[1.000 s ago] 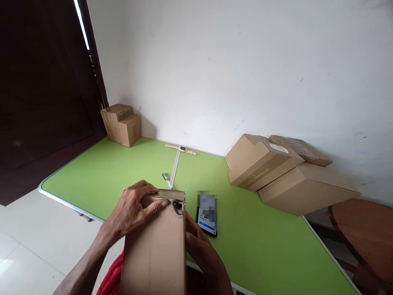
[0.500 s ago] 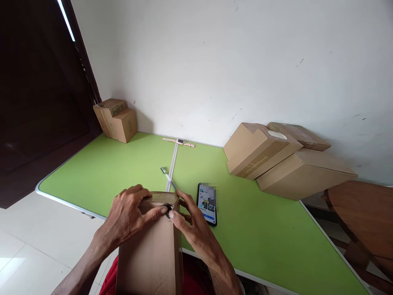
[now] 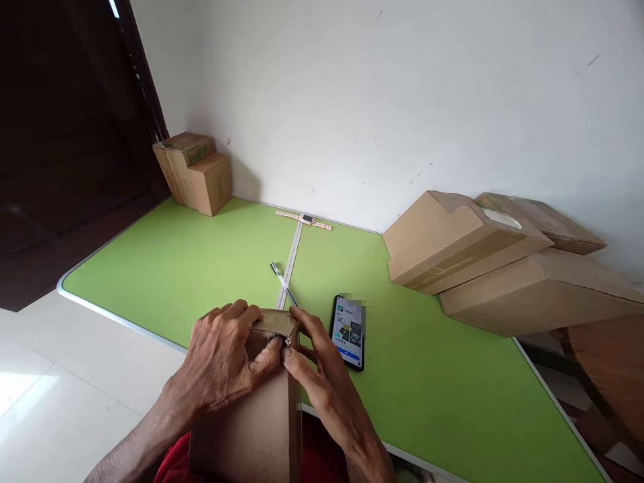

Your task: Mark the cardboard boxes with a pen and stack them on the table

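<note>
A brown cardboard box [image 3: 246, 436] stands tilted close to my body, with clear tape along its top edge. My left hand [image 3: 226, 355] wraps over its upper left side, the thumb pressed into a dark torn hole near the top corner. On the right corner is my right hand [image 3: 322, 376], its fingers curled around the edge and the thumb beside the same tear. What lies inside the hole is hidden by the thumbs. A pen [image 3: 283, 282] lies just beyond the box, and a lit phone [image 3: 348, 332] rests to the right of my right hand.
A pale pink smartwatch [image 3: 306, 219] lies by the wall on the green table [image 3: 201, 261]. Small stacked cartons [image 3: 194, 174] stand at the back left. Several larger cartons [image 3: 473, 255] lean at the right. A round wooden surface [image 3: 608, 362] is beyond the right edge.
My left thumb has pushed further into the torn corner, and the right thumb has moved up against the tear. The camera view has shifted slightly. Both hands stay on the box.
</note>
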### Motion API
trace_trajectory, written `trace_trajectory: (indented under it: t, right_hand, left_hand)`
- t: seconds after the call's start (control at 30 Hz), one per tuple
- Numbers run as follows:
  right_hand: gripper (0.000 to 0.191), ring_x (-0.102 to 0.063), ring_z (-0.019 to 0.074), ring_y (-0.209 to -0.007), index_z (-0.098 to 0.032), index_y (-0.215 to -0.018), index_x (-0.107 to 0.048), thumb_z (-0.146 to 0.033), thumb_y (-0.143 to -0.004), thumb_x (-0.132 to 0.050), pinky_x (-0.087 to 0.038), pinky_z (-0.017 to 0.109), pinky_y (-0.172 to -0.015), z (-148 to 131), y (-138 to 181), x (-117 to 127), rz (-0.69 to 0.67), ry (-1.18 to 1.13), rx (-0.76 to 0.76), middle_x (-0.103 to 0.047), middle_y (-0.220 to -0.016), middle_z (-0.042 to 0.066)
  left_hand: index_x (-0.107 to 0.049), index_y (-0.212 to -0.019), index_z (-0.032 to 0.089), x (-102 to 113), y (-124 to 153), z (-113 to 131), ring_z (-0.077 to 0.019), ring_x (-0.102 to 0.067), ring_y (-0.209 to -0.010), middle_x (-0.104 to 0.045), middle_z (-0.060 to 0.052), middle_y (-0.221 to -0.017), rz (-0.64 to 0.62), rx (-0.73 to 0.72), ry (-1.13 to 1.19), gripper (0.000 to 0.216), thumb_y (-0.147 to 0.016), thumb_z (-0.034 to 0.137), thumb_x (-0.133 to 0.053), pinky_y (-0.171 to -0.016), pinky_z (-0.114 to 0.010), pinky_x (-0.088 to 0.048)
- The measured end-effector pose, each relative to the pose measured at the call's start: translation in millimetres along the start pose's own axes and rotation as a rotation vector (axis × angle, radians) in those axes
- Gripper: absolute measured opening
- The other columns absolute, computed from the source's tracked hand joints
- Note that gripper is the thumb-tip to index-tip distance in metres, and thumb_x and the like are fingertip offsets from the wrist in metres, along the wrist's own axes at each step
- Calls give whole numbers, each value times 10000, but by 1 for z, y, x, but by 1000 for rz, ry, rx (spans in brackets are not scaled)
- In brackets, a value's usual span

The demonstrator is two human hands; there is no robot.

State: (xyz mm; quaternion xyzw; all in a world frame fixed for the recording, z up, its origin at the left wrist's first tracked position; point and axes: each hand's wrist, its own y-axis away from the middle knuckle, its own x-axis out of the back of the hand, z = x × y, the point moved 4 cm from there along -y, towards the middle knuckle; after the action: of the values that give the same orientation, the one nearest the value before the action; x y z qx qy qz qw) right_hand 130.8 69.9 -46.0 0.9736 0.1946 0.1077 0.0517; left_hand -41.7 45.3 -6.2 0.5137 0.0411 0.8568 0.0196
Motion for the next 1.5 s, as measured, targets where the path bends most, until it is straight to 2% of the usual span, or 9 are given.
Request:
trace_trajectory:
  t: [0.13,0.33,0.5,0.6,0.93,1.13,1.3,1.4,1.5]
  right_hand:
    - [569,-575,310,-1394,-274,-1442,-568,-505,-922,-569,-559,410,-1074,-1,-4,6,-27,30,-45,-576,-1542,80]
    - [554,-604,309,-1333,-234,-1423,-586,-493,-934,-550,-549,432,-1077,5,-8,3,-1,49,-41,-603,-1503,103]
    - [697,-459,326,-1527,-249,-1569,-475,-613,-979,-553,-393,487,-1263,27,-2,-9,84,-71,-24,-471,-1674,101]
    - [728,-376,320,-1593,-232,-1614,-426,-577,-984,-546,-307,500,-1321,33,1,-18,135,-126,-31,-433,-1709,107]
    - [591,-539,317,-1452,-235,-1507,-553,-379,-935,-521,-461,433,-1202,22,-5,-23,198,-79,-2,-600,-1547,98]
    - [600,-470,297,-1524,-243,-1542,-537,-387,-961,-520,-410,437,-1252,30,-8,-22,153,-112,-37,-570,-1590,86]
    - [633,-456,288,-1549,-328,-1600,-519,-626,-1042,-518,-414,452,-1231,33,-25,10,-217,-144,-63,-490,-1693,49]
    - [562,-662,280,-1297,-313,-1480,-628,-652,-1078,-430,-521,415,-1050,28,-60,34,-152,145,-44,-669,-1499,73]
    - [373,-709,287,-1076,-175,-1233,-717,-463,-1074,-542,-518,381,-912,33,-105,34,-3,580,-109,-765,-1199,132]
  left_hand:
    - [-746,-1218,275,-1,-1,-7,-301,-739,-1030,-772,-56,-1163,-69,-119,99,404,-1063,556,-501,-844,-410,-487]
    - [-747,-1226,279,0,-6,-10,-286,-743,-1008,-777,-54,-1162,-70,-154,78,361,-1070,519,-527,-814,-394,-476]
    - [-751,-1172,250,-3,-5,-9,-276,-730,-976,-769,-62,-1113,-51,-159,94,374,-1087,506,-492,-832,-402,-488]
    - [-765,-1079,246,-4,-5,-9,-283,-723,-928,-772,-60,-1047,4,-99,57,388,-1058,553,-530,-793,-396,-479]
    - [-776,-956,235,-9,-8,1,-283,-722,-815,-766,-36,-902,64,-18,-85,334,-961,547,-657,-685,-364,-437]
    - [-780,-967,240,-14,-12,-2,-318,-752,-884,-788,-56,-959,50,9,-146,327,-982,528,-627,-735,-382,-467]
    - [-765,-976,242,-9,-11,-8,-292,-744,-865,-775,-49,-938,43,55,-152,287,-1000,470,-593,-669,-346,-420]
    - [-744,-917,237,-9,-12,-12,-271,-724,-818,-749,-38,-883,40,64,-147,282,-994,471,-606,-637,-329,-383]
    - [-740,-917,232,-13,-12,-17,-277,-720,-826,-741,-39,-883,62,20,-140,340,-1026,511,-581,-671,-343,-405]
